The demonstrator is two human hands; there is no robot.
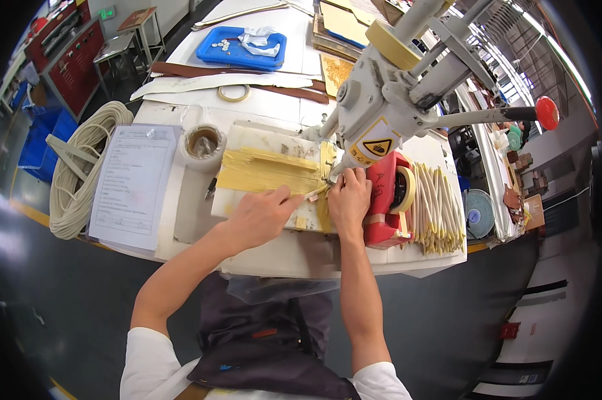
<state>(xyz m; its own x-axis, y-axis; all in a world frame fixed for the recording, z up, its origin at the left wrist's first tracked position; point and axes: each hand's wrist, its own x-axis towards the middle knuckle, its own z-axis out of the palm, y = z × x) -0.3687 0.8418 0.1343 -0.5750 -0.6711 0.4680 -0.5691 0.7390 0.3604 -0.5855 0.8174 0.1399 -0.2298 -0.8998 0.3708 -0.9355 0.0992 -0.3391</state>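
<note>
The left hand [260, 215] pinched a thin pale strip [314, 193] between thumb and fingers, its grip closed on the near end. The right hand [349, 199] pressed down with curled fingers just beside the strip, at the foot of the white press [374, 113]; whether its grip held anything could not be told. The strip's far end was hidden under the press head. Right of the press lay a row of yellowish sticks [438, 210] on the desk [281, 250].

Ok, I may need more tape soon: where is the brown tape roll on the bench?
In the head view the brown tape roll lies on the person's left, between the printed sheet and the yellow-taped board, up from the left hand.
</note>
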